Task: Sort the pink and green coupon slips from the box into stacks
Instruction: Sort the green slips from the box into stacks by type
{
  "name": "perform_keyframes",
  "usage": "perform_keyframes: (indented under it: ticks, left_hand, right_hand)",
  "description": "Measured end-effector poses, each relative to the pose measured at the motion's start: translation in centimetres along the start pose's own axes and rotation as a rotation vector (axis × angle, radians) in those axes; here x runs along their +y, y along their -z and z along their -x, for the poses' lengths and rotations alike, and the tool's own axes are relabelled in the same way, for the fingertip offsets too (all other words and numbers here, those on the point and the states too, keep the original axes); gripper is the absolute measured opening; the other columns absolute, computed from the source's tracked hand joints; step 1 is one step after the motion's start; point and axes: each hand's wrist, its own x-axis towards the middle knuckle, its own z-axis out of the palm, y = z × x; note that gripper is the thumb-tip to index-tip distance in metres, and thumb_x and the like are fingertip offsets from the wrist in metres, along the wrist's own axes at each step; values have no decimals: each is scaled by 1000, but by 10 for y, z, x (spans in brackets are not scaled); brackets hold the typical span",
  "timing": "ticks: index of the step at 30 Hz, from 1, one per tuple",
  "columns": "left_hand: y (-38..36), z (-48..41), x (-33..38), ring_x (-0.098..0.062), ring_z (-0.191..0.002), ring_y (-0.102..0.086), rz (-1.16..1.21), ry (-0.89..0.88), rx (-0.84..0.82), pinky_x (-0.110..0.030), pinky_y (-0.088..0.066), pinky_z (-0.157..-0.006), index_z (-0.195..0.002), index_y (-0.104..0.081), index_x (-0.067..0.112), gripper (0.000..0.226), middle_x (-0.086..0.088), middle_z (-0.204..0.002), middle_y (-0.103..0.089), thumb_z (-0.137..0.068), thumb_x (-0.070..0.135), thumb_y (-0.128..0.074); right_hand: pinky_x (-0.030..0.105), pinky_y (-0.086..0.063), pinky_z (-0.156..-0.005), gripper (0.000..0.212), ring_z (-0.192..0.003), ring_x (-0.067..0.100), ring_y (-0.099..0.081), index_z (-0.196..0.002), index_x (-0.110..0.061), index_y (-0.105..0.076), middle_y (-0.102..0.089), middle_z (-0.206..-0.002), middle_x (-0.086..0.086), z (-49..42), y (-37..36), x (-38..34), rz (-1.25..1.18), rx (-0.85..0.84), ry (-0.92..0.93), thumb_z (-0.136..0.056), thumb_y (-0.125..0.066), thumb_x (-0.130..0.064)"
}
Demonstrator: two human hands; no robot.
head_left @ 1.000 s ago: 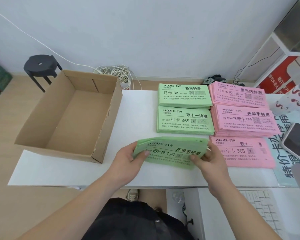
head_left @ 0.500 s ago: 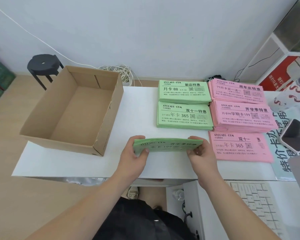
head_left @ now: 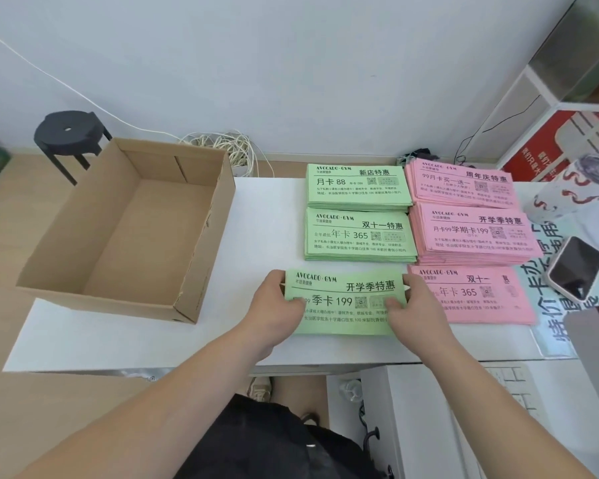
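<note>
Both hands hold one pile of green slips, the front green stack (head_left: 343, 307), by its short ends. The left hand (head_left: 274, 311) grips the left end and the right hand (head_left: 421, 309) grips the right end, each with the thumb laid on the top slip and the other fingers curled round the edge. This stack lies flat, or almost flat, near the front edge of the white tabletop (head_left: 267, 229); I cannot tell if it rests fully on it. Behind it the middle green stack (head_left: 358, 236) and the far green stack (head_left: 358, 184) stand in one column. Just to the right, the front pink stack (head_left: 478, 299), the middle pink stack (head_left: 474, 236) and the far pink stack (head_left: 460, 183) make a second column. The right hand covers the left end of the front pink stack. The cardboard box (head_left: 204, 243) stands open on the left part of the tabletop, well apart from the stacks.
</note>
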Motion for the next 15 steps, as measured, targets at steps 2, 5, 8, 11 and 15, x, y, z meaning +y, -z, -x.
perform_keyframes:
  ticks: [2, 5, 8, 11, 15]
  left_hand:
    - [3, -5, -4, -9, -100, -64, -112, 1, -13, -21, -48, -71, -126, -53, 20, 35, 8, -111, -66, -94, 11, -63]
    - [13, -7, -5, -22, -121, -56, -616, -97, 22, -37, -51, -94, -139, -44, 19, 59, 3, -127, -55, -90, 40, -68]
    - [21, -8, -1, -26, -149, -23, -1049, -285, -15, -44, -34, -117, -162, -8, 21, 116, -1, -163, -23, -76, 71, -67]
    - [23, -13, 0, -21, -158, 6, -1150, -390, -304, -43, -10, -128, -162, 9, 33, 127, 3, -172, 7, -72, 65, -75]
    - [24, -24, -3, -21, -154, -10, -1204, -515, -335, -41, -15, -126, -163, -3, 34, 116, 2, -169, -13, -76, 57, -75]
  right_hand:
    - [34, -42, -83, 55, -107, 27, -58, -148, -17, -40, -61, -117, 8, -3, -1, 5, 120, -25, 6, -98, -63, -18]
    - [41, -48, -94, 72, -124, 27, -53, -153, -20, -36, -49, -141, 6, -1, 0, 8, 422, -27, 116, -92, -70, -34]
    - [39, -38, -116, 100, -150, 16, -25, -158, -32, -28, -26, -162, -9, -2, 3, 2, 629, -181, 345, -75, -80, -55]
    - [35, -17, -125, 126, -157, 9, 1, -162, -39, -6, -4, -170, -15, -13, 3, -5, 761, -342, 435, -65, -84, -61]
    - [33, -22, -124, 118, -152, 13, -18, -162, -35, -8, -18, -165, -11, -25, 3, -3, 819, -345, 516, -71, -80, -55]
